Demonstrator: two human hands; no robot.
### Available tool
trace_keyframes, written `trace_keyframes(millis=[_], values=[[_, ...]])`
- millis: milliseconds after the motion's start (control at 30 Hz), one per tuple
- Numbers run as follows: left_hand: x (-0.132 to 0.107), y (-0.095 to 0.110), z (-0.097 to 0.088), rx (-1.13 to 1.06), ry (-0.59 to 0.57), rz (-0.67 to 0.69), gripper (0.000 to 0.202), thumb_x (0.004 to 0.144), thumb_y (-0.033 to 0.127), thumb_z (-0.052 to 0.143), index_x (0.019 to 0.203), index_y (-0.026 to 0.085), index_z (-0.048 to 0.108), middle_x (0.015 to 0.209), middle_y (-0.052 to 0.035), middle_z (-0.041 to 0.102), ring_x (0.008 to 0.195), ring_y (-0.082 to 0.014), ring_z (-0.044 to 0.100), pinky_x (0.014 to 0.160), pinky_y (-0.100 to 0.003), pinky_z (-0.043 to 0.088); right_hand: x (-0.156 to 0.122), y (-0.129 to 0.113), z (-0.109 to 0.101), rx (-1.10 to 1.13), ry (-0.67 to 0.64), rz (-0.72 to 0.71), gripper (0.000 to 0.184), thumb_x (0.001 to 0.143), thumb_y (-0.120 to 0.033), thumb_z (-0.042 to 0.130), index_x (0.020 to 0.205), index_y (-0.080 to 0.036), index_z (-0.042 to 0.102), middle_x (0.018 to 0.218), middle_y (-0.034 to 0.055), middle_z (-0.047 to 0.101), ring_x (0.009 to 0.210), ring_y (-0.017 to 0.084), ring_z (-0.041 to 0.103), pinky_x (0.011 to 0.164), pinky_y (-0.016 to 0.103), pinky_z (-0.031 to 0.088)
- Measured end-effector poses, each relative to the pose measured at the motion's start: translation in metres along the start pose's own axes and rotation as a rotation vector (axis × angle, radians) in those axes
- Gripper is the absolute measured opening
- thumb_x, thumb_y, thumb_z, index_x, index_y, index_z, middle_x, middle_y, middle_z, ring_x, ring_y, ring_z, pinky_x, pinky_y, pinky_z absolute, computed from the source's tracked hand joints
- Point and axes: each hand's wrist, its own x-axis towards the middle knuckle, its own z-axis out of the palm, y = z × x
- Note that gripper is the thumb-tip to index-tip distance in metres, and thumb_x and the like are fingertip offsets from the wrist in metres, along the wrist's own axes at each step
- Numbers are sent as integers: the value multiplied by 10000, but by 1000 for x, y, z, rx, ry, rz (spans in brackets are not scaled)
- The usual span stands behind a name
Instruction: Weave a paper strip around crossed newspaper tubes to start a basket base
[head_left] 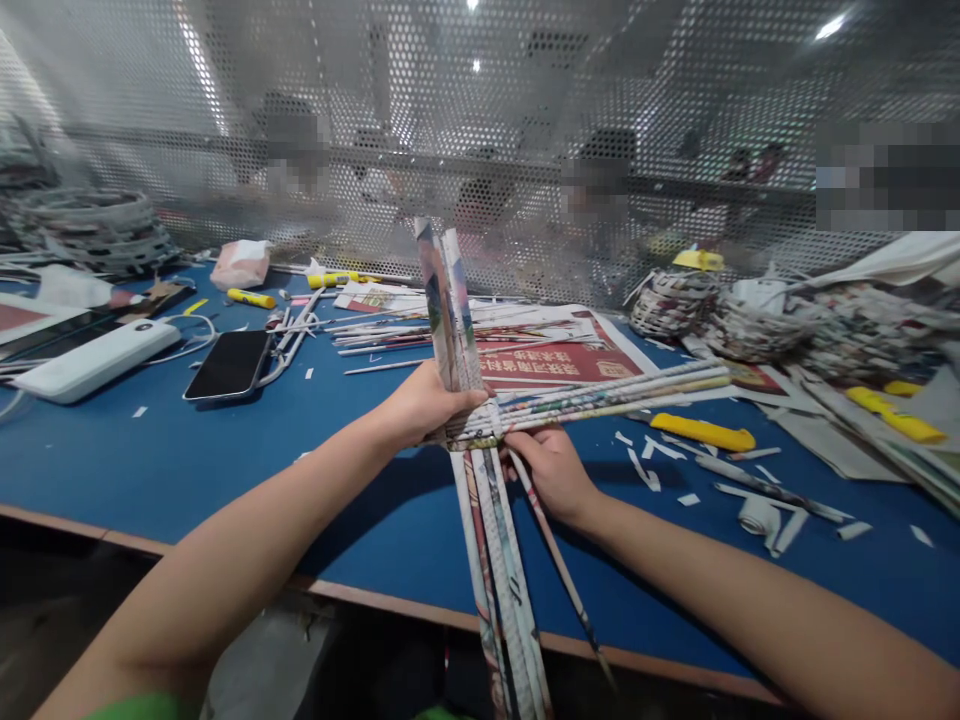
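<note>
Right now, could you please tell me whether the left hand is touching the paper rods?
Touching: the head view shows the left hand gripping the paper rods at their crossing, its thumb laid over them.

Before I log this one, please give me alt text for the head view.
The person's left hand and right hand hold a cross of rolled paper tubes over a blue table. A phone and a white device lie to the left; to the right, a yellow cutter lies by paper scraps, with woven paper baskets behind.

Blue table (187, 450): phone (229, 365), white oblong device (105, 360), red printed sheet (619, 352), yellow cutter (701, 432), paper scraps (688, 500), rolled tubes (780, 488), woven basket (97, 230) back left.
</note>
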Motion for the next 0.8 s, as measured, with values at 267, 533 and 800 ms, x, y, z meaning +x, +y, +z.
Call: trace_keyframes(millis=[267,533,800], values=[[4,3,-7,-149,-74,-46,305,531,214,717,803,112,625,802,-60,655,742,-158,598,749,-296,456,7,-5,-17,332,-367,141,151,724,-319,495,675,-178,516,395,-58,401,342,75,327,373,221,267],[2,12,-16,-75,-28,-14,318,540,263,725,809,133,615,777,-39,645,696,-144,590,682,-270,467,7,-26,-23,-100,-223,56,248,779,-402,470,654,-188,471,515,-36,516,275,40,294,321,218,267],[4,54,-20,-49,-39,60,322,555,227,717,833,118,596,710,-38,625,663,-146,585,624,-260,474,12,-71,-21,-872,163,-567,210,694,-350,583,593,-166,569,519,8,564,468,116,484,479,251,367]])
